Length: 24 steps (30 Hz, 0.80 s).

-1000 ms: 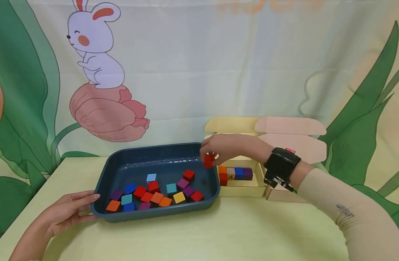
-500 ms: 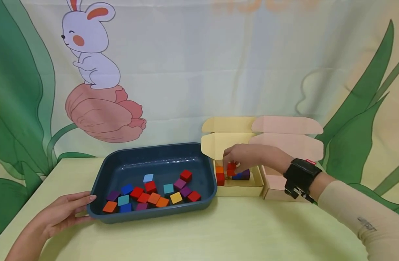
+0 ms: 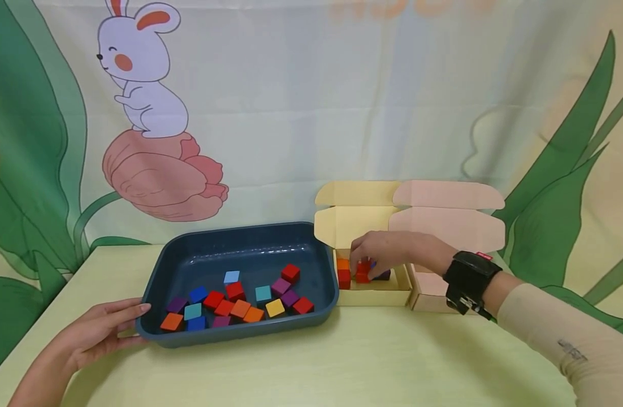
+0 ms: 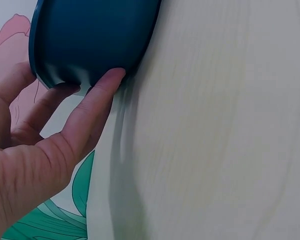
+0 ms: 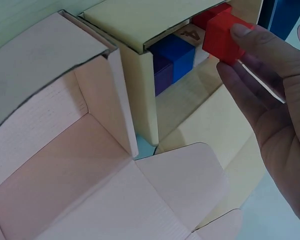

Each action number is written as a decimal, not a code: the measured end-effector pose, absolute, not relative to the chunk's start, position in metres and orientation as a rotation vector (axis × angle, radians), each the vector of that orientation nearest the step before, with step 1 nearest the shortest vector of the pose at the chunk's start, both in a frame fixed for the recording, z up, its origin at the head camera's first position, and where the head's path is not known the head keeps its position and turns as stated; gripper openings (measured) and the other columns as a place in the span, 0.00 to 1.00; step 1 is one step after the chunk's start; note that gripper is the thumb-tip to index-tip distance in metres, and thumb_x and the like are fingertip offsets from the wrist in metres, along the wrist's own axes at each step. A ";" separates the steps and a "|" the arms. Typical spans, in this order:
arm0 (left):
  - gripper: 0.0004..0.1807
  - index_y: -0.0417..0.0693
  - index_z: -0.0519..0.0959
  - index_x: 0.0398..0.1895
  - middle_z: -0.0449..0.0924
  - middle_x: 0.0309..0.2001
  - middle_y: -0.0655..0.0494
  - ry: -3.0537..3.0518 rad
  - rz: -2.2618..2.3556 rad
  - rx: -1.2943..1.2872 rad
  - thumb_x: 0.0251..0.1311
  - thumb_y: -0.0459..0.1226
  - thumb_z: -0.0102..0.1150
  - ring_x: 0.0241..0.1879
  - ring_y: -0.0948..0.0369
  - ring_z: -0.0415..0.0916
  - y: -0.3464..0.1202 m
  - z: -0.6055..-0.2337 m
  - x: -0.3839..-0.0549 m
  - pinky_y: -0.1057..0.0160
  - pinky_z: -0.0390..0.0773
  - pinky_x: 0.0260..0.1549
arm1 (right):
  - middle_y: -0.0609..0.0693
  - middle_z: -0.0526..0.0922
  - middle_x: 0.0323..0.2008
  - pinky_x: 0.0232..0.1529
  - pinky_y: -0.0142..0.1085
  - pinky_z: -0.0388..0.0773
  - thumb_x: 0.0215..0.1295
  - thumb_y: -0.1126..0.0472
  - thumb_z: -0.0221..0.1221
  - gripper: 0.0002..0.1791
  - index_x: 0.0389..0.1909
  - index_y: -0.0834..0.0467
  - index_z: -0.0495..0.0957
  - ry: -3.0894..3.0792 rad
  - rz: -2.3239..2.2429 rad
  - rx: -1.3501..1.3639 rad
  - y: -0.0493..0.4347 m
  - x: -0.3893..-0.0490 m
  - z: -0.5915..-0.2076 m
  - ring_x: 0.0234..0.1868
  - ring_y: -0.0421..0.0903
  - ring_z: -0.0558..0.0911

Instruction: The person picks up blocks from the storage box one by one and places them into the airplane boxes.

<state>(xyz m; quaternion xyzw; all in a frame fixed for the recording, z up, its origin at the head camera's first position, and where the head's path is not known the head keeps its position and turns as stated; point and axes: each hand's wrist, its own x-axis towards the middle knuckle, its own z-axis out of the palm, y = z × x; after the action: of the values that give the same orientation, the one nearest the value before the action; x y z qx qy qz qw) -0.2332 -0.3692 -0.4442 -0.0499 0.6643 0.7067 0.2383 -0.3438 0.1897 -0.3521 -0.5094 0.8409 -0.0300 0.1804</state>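
Note:
In the head view, my right hand [image 3: 388,250] pinches a red wooden cube [image 3: 363,271] inside the yellow cardboard box [image 3: 377,298], over the row of blocks. The right wrist view shows thumb and fingers on the red cube [image 5: 225,39], beside a natural wood block [image 5: 193,37] marked 4, a blue block [image 5: 176,57] and a purple block [image 5: 162,71]. An orange block [image 3: 344,264] and a red block [image 3: 344,279] fill the box's left end. My left hand [image 3: 95,334] touches the left end of the dark blue tray [image 3: 235,337] with fairly straight fingers.
Several coloured cubes lie in the tray, among them a yellow cube [image 3: 275,307] and a light blue cube [image 3: 232,277]. To the right of the yellow box stands an open pink cardboard box [image 3: 433,298]. A printed cloth [image 3: 271,113] hangs behind the table.
My right hand has carried the red cube from above the tray's right edge into the yellow box and lowered it. The left hand keeps its place on the tray.

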 end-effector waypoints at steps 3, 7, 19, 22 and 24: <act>0.29 0.30 0.62 0.73 0.83 0.49 0.61 1.803 1.944 -0.136 0.76 0.37 0.54 0.49 0.62 0.83 -0.372 -0.444 -0.233 0.49 0.84 0.52 | 0.51 0.81 0.44 0.46 0.34 0.85 0.60 0.65 0.72 0.13 0.47 0.58 0.85 2.323 -0.099 -1.477 0.186 -0.347 -0.352 0.41 0.48 0.83; 0.12 0.48 0.82 0.56 0.84 0.48 0.60 1.747 1.983 -0.120 0.76 0.36 0.53 0.48 0.62 0.84 -0.375 -0.445 -0.233 0.50 0.84 0.51 | 0.50 0.82 0.44 0.47 0.30 0.84 0.60 0.64 0.73 0.15 0.47 0.58 0.85 2.275 -0.109 -1.472 0.178 -0.351 -0.352 0.43 0.45 0.84; 0.20 0.38 0.72 0.67 0.83 0.49 0.60 1.779 1.969 -0.121 0.76 0.36 0.54 0.49 0.62 0.84 -0.370 -0.446 -0.233 0.50 0.84 0.52 | 0.52 0.81 0.42 0.46 0.30 0.84 0.61 0.68 0.70 0.12 0.46 0.59 0.85 2.276 -0.244 -1.505 0.174 -0.346 -0.376 0.39 0.43 0.83; 0.34 0.26 0.56 0.75 0.82 0.49 0.60 1.823 1.940 -0.151 0.76 0.37 0.55 0.49 0.62 0.83 -0.368 -0.445 -0.234 0.49 0.84 0.52 | 0.51 0.80 0.41 0.41 0.26 0.82 0.61 0.69 0.70 0.13 0.47 0.58 0.85 2.314 -0.252 -1.545 0.178 -0.345 -0.383 0.34 0.38 0.81; 0.37 0.24 0.52 0.76 0.82 0.49 0.61 1.833 1.934 -0.168 0.76 0.37 0.55 0.48 0.62 0.84 -0.368 -0.445 -0.234 0.49 0.84 0.52 | 0.50 0.80 0.41 0.39 0.25 0.80 0.61 0.70 0.69 0.14 0.47 0.58 0.86 2.327 -0.263 -1.569 0.180 -0.344 -0.387 0.33 0.37 0.79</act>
<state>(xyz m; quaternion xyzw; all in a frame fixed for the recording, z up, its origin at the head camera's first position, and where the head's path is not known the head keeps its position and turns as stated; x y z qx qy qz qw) -0.2337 -0.3677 -0.4451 -0.0613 0.6676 0.7043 0.2335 -0.3444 0.1800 -0.3873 -0.5492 0.8149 -0.0921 0.1606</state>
